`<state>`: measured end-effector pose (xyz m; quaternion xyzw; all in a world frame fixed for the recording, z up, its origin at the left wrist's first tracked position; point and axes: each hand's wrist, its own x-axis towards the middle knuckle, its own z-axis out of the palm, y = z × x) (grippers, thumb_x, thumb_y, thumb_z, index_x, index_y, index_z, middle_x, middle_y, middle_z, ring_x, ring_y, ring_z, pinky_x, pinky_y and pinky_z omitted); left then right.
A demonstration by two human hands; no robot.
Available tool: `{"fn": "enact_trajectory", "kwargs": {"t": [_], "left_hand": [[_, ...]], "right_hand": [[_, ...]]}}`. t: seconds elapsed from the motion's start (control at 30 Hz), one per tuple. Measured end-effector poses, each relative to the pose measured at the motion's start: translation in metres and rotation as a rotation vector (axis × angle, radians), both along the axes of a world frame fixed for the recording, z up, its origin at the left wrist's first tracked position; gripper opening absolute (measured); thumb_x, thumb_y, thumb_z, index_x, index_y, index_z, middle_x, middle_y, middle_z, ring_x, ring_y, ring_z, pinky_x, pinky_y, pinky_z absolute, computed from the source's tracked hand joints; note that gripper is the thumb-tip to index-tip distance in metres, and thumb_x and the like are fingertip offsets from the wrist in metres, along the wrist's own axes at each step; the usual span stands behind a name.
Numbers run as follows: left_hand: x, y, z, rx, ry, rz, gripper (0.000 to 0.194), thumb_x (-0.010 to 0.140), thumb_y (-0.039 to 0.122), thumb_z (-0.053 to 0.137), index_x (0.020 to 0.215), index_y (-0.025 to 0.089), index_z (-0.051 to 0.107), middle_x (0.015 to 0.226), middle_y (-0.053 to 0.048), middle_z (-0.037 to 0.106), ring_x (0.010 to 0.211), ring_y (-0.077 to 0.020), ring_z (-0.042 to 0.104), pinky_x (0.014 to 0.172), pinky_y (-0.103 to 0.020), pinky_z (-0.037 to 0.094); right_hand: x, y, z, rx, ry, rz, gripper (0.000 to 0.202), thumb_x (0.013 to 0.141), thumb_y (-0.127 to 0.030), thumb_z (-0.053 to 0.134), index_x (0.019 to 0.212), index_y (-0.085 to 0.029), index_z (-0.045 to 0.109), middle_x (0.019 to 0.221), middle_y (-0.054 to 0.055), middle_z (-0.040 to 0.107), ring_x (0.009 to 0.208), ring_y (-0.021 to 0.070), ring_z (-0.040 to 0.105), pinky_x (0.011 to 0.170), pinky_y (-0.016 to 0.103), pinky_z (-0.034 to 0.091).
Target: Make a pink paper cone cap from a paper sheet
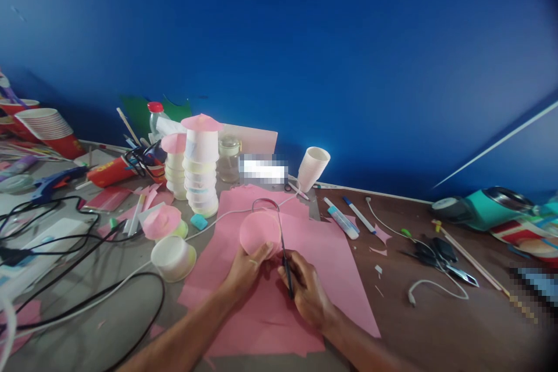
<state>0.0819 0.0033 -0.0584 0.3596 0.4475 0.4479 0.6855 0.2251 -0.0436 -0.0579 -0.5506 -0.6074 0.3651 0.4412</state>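
Note:
My left hand pinches the lower edge of a round pink paper disc, thumb on top. In my right hand is a thin dark curved tool, its fingers wrapped round the lower part; what kind of tool it is I cannot tell. The tool runs up along the disc's right side and arches over behind it. Both hands are close together above large sheets of pink paper. A white cable crosses the paper behind the disc.
Stacked white cups with pink paper tops stand back left, beside a glass jar. A white cup lies left of the paper, near black cables. Markers and scissors lie right.

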Motion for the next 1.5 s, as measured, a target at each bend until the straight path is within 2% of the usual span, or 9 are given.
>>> {"fn": "enact_trajectory", "kwargs": {"t": [0.23,0.5,0.93,1.27,1.4,1.5], "left_hand": [[0.0001,-0.0016,0.0082,-0.017,-0.017,0.002,0.036,0.070,0.047,0.078,0.059,0.016,0.064,0.056,-0.002,0.061,0.050,-0.0128,0.050,0.050,-0.026,0.038],[-0.0001,0.0010,0.0063,-0.006,-0.012,0.024,0.041,0.071,0.050,0.077,0.057,0.015,0.061,0.053,-0.001,0.057,0.045,-0.0109,0.048,0.044,-0.025,0.035],[-0.0006,0.0026,0.0054,-0.017,-0.032,0.056,0.041,0.070,0.048,0.079,0.056,0.015,0.059,0.052,0.000,0.055,0.043,-0.0096,0.046,0.042,-0.024,0.034],[-0.0018,0.0026,0.0067,-0.009,-0.049,0.051,0.041,0.073,0.047,0.076,0.054,0.015,0.058,0.051,-0.001,0.058,0.043,-0.0102,0.048,0.042,-0.024,0.034],[-0.0019,0.0041,0.0031,-0.014,-0.049,0.087,0.043,0.069,0.050,0.079,0.053,0.015,0.059,0.050,-0.002,0.058,0.049,-0.0141,0.056,0.042,-0.023,0.035],[-0.0021,0.0058,0.0016,-0.012,-0.036,0.121,0.042,0.068,0.050,0.080,0.055,0.014,0.062,0.049,-0.001,0.057,0.047,-0.0138,0.056,0.043,-0.024,0.037]], "right_hand": [[0.0021,0.0016,-0.0014,-0.091,-0.010,0.050,0.025,0.091,-0.043,0.053,0.089,-0.020,0.060,0.071,0.002,0.060,0.066,0.0160,0.049,0.058,0.025,0.042],[0.0054,0.0009,-0.0049,-0.105,-0.025,0.055,0.023,0.090,-0.041,0.054,0.093,-0.020,0.061,0.078,0.004,0.063,0.069,0.0169,0.053,0.061,0.026,0.044],[0.0032,0.0010,0.0039,-0.071,-0.074,0.040,0.016,0.088,-0.034,0.054,0.087,-0.019,0.062,0.071,0.003,0.063,0.067,0.0180,0.053,0.062,0.028,0.046],[0.0039,-0.0006,0.0025,-0.059,-0.104,0.030,0.016,0.088,-0.033,0.054,0.087,-0.020,0.063,0.074,0.004,0.064,0.068,0.0181,0.054,0.061,0.027,0.045],[0.0047,-0.0004,-0.0002,-0.053,-0.110,0.024,0.015,0.088,-0.031,0.054,0.090,-0.020,0.064,0.076,0.004,0.066,0.068,0.0179,0.055,0.063,0.027,0.046],[0.0046,0.0005,-0.0020,-0.049,-0.118,0.029,0.015,0.088,-0.031,0.054,0.092,-0.020,0.064,0.076,0.004,0.067,0.070,0.0186,0.057,0.064,0.027,0.047]]}}
